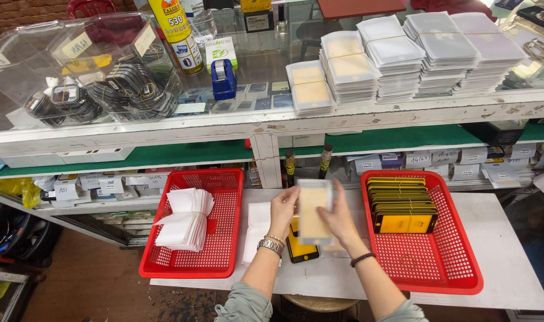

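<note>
Head view, looking down at my white worktop, described left to right. At the left edge sits a red plastic mesh basket w/ a banded bundle of white paper sleeves inside. Just right of it, a loose stack of white sleeves lies on the worktop. My left hand, metal watch on the wrist, pinches the left edge of a clear flat pouch w/ a pale yellow rectangular panel inside; fingers narrow, holding it. The pouch is upright, raised above the worktop's middle, over a black-and-yellow glass panel lying flat. My right hand grips the pouch's right edge, fingers closed on it. To do this well, I judge: hold by the edges only, keep both sides level, no flexing. At the right edge, a second red basket holds stacked black-framed yellow panels.
</note>
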Motion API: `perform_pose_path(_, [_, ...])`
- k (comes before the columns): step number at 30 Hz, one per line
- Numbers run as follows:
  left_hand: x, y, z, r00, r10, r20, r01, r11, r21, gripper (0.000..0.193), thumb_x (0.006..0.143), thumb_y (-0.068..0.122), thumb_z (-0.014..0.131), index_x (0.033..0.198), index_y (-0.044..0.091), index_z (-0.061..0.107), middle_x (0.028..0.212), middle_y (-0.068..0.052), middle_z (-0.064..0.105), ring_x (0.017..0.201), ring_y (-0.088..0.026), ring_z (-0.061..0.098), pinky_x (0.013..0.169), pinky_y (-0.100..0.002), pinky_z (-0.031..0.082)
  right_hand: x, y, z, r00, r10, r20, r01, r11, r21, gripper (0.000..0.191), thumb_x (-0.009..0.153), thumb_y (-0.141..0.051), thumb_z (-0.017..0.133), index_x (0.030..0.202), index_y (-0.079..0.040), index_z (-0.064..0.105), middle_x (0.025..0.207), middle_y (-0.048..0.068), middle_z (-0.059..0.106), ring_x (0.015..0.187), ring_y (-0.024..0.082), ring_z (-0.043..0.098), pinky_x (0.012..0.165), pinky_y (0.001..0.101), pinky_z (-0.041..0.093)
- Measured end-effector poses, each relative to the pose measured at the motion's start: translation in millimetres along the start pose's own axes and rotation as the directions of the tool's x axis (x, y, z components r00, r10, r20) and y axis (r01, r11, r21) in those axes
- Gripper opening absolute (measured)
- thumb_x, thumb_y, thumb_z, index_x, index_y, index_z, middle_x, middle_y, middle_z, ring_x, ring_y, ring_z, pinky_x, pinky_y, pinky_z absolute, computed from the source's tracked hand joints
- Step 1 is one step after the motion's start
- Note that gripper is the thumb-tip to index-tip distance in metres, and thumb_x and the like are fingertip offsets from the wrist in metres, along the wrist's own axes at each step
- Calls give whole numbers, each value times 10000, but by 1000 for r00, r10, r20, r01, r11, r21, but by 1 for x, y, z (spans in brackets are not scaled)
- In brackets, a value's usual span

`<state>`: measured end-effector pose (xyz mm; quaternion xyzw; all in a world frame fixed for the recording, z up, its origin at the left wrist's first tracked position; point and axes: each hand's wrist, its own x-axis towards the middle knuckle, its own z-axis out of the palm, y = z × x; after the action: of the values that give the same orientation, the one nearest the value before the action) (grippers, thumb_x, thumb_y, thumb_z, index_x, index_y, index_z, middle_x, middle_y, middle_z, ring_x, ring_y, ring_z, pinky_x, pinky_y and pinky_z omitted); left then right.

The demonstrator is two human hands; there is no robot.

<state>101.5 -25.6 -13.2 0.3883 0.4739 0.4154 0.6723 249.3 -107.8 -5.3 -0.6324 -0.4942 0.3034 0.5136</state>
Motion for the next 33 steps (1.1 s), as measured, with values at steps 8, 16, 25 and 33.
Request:
perform_pose_path(8, [-15,-3,-64,856,498,-141,-50,350,935,635,847,264,769,1381,33,514,1405,-199,541,1313,-374,498,1104,-477,388,-14,47,-2,976,195,-99,-205,657,-726,504,842,-69,656,1325,-200,596,1383,228,553,1257,403,542,983,471,495])
perform_pose_path(16, [-26,-19,-75,939,307,-155,53,316,947,990,831,205,796,1563,-36,175,1478,-250,444,1293,-388,516,1036,-408,486,-5,-1,45,975,200,100,-57,655,-754,655,860,-414,735,1345,-27,525,1329,194,567,1265,373,548,1015,439,511])
perform_pose_path(25, [-21,-18,-79,862,503,66,-62,-25,998,889,873,-47,685,1631,65,235,1401,-179,486,1257,-339,535,1054,-409,489,7,3,54,951,301,71,-176,716,-676,613,806,-301,793,1285,-22,531,1230,225,618,1123,404,637,954,459,536])
perform_pose_path(33, [-8,2,-80,929,282,-239,-101,815,570,724,779,80,812,1427,20,495,1081,-158,758,899,-217,744,785,-322,605,28,12,20,953,301,-10,-298,947,123,343,975,-92,697,1275,1,559,1117,215,715,882,371,700,724,409,531])
